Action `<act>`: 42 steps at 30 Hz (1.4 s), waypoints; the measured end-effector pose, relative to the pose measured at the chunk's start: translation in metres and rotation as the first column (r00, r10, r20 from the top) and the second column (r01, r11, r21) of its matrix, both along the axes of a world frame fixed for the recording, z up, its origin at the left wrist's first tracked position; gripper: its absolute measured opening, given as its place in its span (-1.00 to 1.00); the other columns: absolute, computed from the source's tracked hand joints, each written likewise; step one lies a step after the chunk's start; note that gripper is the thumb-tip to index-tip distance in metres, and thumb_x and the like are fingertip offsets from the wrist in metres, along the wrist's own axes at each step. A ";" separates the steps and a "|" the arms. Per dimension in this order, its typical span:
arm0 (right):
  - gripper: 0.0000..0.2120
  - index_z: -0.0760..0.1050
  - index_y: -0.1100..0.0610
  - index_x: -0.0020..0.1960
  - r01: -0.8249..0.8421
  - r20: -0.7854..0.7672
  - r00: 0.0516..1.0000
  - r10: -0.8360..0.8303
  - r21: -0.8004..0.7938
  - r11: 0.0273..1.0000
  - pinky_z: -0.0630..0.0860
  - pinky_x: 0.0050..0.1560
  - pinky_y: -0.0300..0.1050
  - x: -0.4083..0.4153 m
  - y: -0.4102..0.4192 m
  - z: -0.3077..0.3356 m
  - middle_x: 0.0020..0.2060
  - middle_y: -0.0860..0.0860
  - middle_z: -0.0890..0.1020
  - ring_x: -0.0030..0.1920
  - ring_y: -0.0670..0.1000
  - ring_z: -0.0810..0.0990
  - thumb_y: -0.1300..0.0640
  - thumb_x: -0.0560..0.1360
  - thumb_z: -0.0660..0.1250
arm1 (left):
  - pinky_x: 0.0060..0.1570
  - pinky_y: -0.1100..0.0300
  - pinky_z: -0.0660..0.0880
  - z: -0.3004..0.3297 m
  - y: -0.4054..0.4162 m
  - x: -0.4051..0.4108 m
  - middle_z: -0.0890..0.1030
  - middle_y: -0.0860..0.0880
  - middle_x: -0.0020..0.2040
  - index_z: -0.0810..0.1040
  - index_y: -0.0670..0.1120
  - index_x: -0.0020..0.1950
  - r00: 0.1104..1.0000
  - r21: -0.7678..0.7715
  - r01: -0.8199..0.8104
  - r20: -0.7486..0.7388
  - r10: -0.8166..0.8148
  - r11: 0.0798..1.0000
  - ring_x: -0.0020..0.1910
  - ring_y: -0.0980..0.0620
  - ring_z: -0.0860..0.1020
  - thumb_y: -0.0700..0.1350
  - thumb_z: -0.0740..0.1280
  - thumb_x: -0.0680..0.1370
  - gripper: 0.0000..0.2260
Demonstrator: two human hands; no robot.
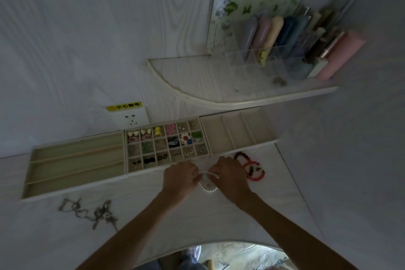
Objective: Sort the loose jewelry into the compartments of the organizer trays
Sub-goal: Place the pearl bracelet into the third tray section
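Note:
Three beige organizer trays stand in a row along the wall. The left tray (74, 161) has long slots, the middle tray (167, 146) has many small compartments with earrings, rings and clips, and the right tray (237, 132) has wide slots. In front of the middle tray, my left hand (180, 178) and my right hand (229, 176) both pinch a white pearl bracelet (208, 188) just above the tabletop. Red bead bracelets (252, 167) lie right of my right hand. Silver chain necklaces (94, 212) lie at the front left.
A curved shelf (219, 94) above the trays carries a clear organizer with pastel tubes (276, 46). A wall socket (131, 119) with a yellow label sits behind the trays. The white table has a curved cut-out edge (219, 245) near me.

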State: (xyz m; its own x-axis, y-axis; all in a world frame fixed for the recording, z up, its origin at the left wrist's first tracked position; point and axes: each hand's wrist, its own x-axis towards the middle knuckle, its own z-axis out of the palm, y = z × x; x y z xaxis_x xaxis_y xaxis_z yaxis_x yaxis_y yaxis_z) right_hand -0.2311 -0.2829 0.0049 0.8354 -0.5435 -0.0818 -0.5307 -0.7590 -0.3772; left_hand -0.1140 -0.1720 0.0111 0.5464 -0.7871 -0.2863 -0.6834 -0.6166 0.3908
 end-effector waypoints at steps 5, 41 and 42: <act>-0.86 0.60 0.10 -0.15 0.039 0.066 0.996 -0.059 0.271 0.962 0.40 -0.09 -0.24 -0.008 -0.002 0.000 -0.18 -0.04 0.57 -0.11 -0.05 0.52 0.06 0.36 0.48 | -0.10 0.35 0.39 -0.005 0.008 -0.007 0.62 0.17 -0.03 0.60 0.09 0.02 0.998 -0.097 -0.025 -0.066 0.019 0.995 -0.11 0.26 0.52 0.07 0.35 0.51 -0.86; -0.65 0.62 0.02 -0.03 -0.178 0.067 0.975 0.211 -0.326 0.929 0.47 0.09 0.02 0.037 -0.124 0.008 0.06 0.07 0.62 0.07 0.15 0.59 0.34 0.26 0.40 | 0.38 0.06 0.20 0.018 -0.091 0.067 0.50 -0.02 0.32 0.46 -0.04 0.34 0.784 0.016 0.523 0.383 -0.489 0.852 0.36 -0.06 0.37 -0.12 0.22 0.55 -0.65; -0.58 0.62 -0.01 -0.01 -0.230 -0.008 0.969 0.245 -0.381 0.896 0.44 0.18 0.08 0.032 -0.124 0.002 0.14 0.09 0.58 0.15 0.17 0.56 0.33 0.20 0.43 | 0.40 0.04 0.18 0.016 -0.090 0.065 0.51 0.00 0.31 0.49 -0.03 0.32 0.745 0.064 0.570 0.380 -0.548 0.819 0.37 -0.07 0.36 -0.09 0.21 0.54 -0.66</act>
State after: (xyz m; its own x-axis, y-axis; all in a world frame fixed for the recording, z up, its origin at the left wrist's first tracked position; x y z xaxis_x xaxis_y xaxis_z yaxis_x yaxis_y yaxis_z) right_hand -0.1987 -0.4068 0.0067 0.9417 -0.3124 0.1247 -0.3078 -0.9498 -0.0555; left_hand -0.0488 -0.2625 0.0269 0.0581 -0.9925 -0.1071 -0.9960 -0.0649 0.0614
